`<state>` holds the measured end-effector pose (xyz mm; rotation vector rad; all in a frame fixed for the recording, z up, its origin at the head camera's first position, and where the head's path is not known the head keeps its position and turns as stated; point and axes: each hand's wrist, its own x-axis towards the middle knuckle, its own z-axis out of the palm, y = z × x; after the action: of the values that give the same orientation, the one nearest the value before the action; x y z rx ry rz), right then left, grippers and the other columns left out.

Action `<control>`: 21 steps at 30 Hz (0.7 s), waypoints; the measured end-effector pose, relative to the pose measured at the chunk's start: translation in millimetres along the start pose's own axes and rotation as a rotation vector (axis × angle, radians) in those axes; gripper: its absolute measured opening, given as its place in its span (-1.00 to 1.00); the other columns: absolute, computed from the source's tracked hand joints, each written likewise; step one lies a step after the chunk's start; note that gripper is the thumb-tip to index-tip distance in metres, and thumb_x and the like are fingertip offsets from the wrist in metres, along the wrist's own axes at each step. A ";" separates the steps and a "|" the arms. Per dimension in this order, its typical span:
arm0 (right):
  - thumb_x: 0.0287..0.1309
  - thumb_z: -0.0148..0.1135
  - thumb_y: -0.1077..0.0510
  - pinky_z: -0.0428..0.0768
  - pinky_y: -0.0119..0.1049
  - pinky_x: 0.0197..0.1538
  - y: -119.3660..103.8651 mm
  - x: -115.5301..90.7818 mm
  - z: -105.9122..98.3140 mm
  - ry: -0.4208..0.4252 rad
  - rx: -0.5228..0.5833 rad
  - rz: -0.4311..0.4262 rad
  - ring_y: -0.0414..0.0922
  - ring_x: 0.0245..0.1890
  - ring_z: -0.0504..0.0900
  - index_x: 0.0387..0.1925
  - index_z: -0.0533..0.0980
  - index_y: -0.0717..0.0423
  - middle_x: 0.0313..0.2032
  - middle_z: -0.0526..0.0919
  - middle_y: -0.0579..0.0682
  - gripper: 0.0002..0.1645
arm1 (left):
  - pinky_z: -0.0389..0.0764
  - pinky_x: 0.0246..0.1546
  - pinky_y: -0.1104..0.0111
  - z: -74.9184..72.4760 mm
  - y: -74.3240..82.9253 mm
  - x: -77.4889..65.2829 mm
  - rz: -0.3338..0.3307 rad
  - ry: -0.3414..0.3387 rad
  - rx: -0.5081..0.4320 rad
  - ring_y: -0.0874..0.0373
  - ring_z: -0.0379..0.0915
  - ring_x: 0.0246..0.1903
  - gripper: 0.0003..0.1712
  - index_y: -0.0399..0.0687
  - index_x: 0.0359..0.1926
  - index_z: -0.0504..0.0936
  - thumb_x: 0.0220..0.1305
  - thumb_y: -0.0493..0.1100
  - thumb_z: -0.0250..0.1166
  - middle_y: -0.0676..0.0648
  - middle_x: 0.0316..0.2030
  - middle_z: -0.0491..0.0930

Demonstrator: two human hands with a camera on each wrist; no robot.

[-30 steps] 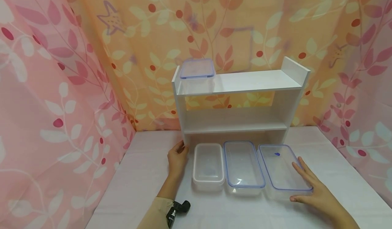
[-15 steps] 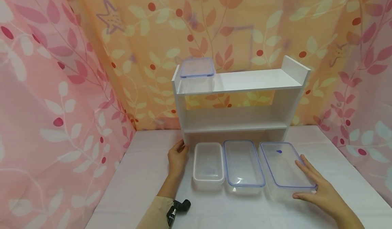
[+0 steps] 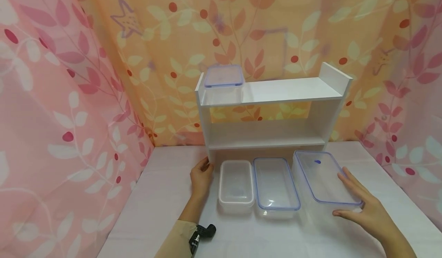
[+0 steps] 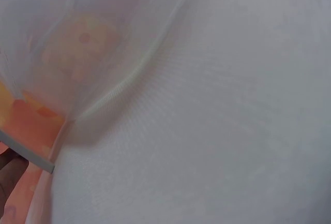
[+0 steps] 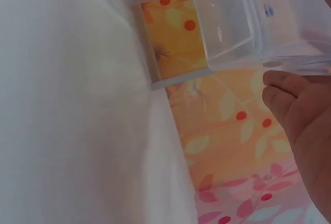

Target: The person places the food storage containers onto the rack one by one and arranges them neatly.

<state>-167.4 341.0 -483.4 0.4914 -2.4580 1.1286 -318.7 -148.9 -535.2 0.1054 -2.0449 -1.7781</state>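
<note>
My right hand (image 3: 367, 208) grips the right end of a clear food container (image 3: 328, 179) with a blue-edged lid, thumb at the front and fingers along the far side. In the right wrist view this container (image 5: 227, 27) is raised off the table, with the fingers (image 5: 282, 92) against its side. At the lower left of a white two-tier shelf (image 3: 266, 135), my left hand (image 3: 201, 177) holds the foot of the side panel. The left wrist view catches only a bit of those fingers (image 4: 13, 175) by the panel.
A white-lidded container (image 3: 236, 185) and another blue-rimmed container (image 3: 277, 185) stand side by side before the shelf. A squarer blue-lidded box (image 3: 224, 83) sits at the left of the top tier. Patterned curtains (image 3: 62, 97) surround the white table (image 3: 162, 170).
My right hand has lifted the right-hand container, which has risen and shifted slightly right, away from the middle one. The left hand stays at the shelf's foot.
</note>
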 end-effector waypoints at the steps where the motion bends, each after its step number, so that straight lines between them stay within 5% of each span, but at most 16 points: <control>1: -0.38 0.72 0.36 -0.08 -0.83 0.32 -2.2 0.6 -1.5 0.006 0.000 0.004 -0.51 0.54 -0.06 0.52 0.28 0.10 0.61 0.07 0.02 0.33 | 0.67 0.06 0.19 0.0 0.1 0.0 -0.002 -0.001 0.000 -0.01 0.69 0.03 -0.60 -0.11 0.17 0.71 0.32 -0.22 0.41 -0.11 0.05 0.74; 13: -0.34 0.71 0.38 -0.01 -0.85 0.29 -29.4 7.5 -18.9 0.041 0.009 0.033 -0.53 0.52 -0.01 0.52 0.30 0.08 0.60 0.10 -0.03 0.29 | 0.67 0.05 0.17 -1.6 -0.1 -1.4 0.005 -0.014 -0.017 -0.05 0.68 0.05 -0.59 -0.09 0.19 0.70 0.32 -0.23 0.40 -0.13 0.07 0.73; 21: -0.23 0.61 0.48 0.24 -0.83 0.18 -45.5 13.9 -27.3 0.035 0.068 0.057 -0.47 0.54 0.00 0.53 0.27 0.10 0.61 0.08 -0.12 0.23 | 0.67 0.05 0.21 -1.4 3.4 -2.1 -0.003 -0.022 -0.014 0.00 0.69 0.04 -0.60 -0.04 0.18 0.71 0.33 -0.20 0.40 -0.07 0.07 0.73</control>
<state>-152.7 332.0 -431.3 0.4204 -2.4241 1.2369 -315.5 -148.9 -532.4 0.0847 -2.0482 -1.8027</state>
